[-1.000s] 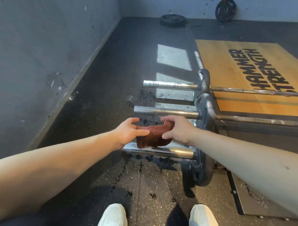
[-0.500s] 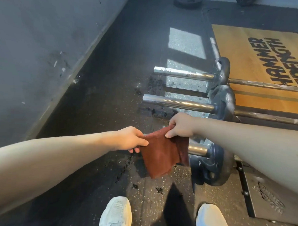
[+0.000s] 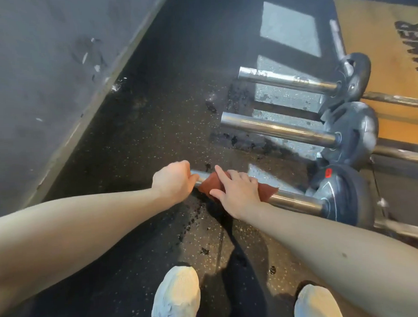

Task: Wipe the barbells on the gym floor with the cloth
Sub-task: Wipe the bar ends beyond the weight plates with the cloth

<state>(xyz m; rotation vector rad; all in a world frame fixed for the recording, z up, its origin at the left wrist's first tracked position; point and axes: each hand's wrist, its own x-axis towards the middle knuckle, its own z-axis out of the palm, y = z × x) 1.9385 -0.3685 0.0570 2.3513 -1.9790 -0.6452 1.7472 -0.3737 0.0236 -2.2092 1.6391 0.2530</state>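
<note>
The right hand (image 3: 237, 190) wraps the cloth (image 3: 269, 191) over the nearest barbell (image 3: 297, 200), thumb on the near side and fingers bent over the far side. The left hand (image 3: 174, 181) grips that bar's bare end. Two more barbells (image 3: 278, 129) lie beyond it on the floor (image 3: 154, 127).

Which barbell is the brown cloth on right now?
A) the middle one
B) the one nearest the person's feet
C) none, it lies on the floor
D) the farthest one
B: the right hand holds the brown cloth over the sleeve of the nearest barbell, and the left hand grips that sleeve's end.
</note>
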